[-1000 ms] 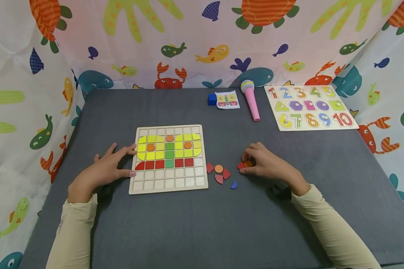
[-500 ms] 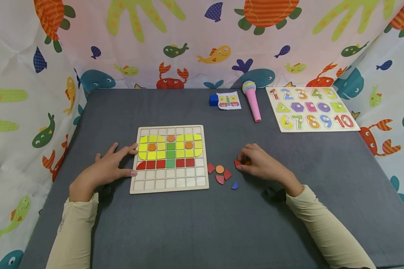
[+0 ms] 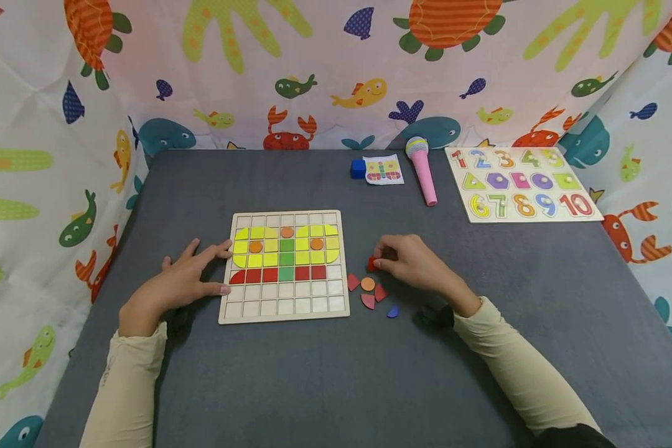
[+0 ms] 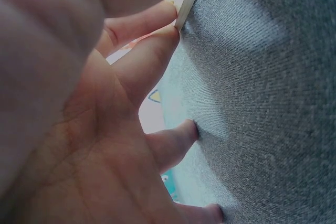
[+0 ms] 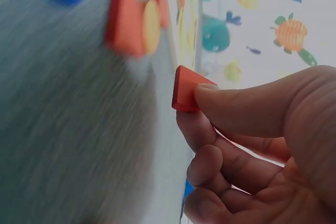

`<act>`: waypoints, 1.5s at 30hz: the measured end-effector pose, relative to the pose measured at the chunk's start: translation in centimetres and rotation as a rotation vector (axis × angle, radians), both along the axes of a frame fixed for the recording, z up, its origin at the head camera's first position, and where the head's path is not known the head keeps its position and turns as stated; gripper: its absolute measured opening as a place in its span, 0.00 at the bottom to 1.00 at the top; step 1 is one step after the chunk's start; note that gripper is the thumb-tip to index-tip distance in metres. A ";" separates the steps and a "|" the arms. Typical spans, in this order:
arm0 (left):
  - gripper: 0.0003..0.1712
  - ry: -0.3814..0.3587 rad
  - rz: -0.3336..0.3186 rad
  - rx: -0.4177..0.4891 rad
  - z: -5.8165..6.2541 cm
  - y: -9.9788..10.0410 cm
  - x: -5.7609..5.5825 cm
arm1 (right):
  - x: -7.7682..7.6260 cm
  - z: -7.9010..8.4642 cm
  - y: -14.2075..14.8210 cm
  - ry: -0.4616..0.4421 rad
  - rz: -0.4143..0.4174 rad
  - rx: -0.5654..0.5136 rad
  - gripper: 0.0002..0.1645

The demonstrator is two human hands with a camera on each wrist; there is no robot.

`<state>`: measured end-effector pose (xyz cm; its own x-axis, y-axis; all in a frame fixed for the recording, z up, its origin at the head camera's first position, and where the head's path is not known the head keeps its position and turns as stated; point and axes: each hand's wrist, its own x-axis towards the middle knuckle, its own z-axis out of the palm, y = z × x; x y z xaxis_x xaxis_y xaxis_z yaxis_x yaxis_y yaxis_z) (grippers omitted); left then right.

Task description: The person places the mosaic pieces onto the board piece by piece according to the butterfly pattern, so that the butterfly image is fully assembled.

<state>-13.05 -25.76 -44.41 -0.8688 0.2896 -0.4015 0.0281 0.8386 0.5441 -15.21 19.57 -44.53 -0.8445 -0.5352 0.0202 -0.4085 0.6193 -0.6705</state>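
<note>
Between thumb and fingers my right hand (image 3: 411,258) pinches a small red tile (image 5: 186,90), raised over the table just right of the grid board. The wooden grid board (image 3: 282,308) carries yellow, green, orange and red tiles set in its squares, with bare squares along its lower rows. My left hand (image 3: 173,280) lies spread at the board's left side, fingertips and thumb against its edge; the left wrist view shows fingertips (image 4: 170,32) at the thin rim. Beside the board lie several loose red and pink pieces (image 3: 368,301), an orange disc (image 3: 368,284) and a blue piece (image 3: 392,312).
At the back of the grey table (image 3: 313,386) a blue cube (image 3: 358,168) stands by a small picture card (image 3: 383,170). A pink toy microphone (image 3: 424,177) and a number-and-shape puzzle board (image 3: 523,186) lie further right. A sea-animal curtain (image 3: 336,56) surrounds the table's back and sides.
My right hand has moved left toward the board, carrying the red tile off the spot where it lay by an orange disc. The left hand keeps its place on the board's edge.
</note>
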 end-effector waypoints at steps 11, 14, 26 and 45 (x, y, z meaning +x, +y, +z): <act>0.56 0.018 0.004 0.005 -0.2 -0.1 0.0 | -0.8 0.2 -5.4 -0.040 0.091 -0.029 0.03; 0.56 0.016 0.007 0.005 -0.2 -0.1 0.0 | -0.9 0.0 -6.4 -0.038 0.110 -0.011 0.03; 0.55 0.015 0.003 -0.013 -0.2 -0.1 -0.2 | -0.4 -0.7 -7.8 0.048 0.117 0.069 0.06; 0.54 0.015 0.003 -0.011 -0.2 -0.1 -0.1 | 0.0 -0.1 -4.6 0.024 0.143 0.098 0.08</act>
<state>-13.16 -25.84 -44.65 -0.8757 0.2828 -0.3914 0.0342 0.8448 0.5340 -15.21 14.96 -44.62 -0.7597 -0.6500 -0.0184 -0.5122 0.6156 -0.5990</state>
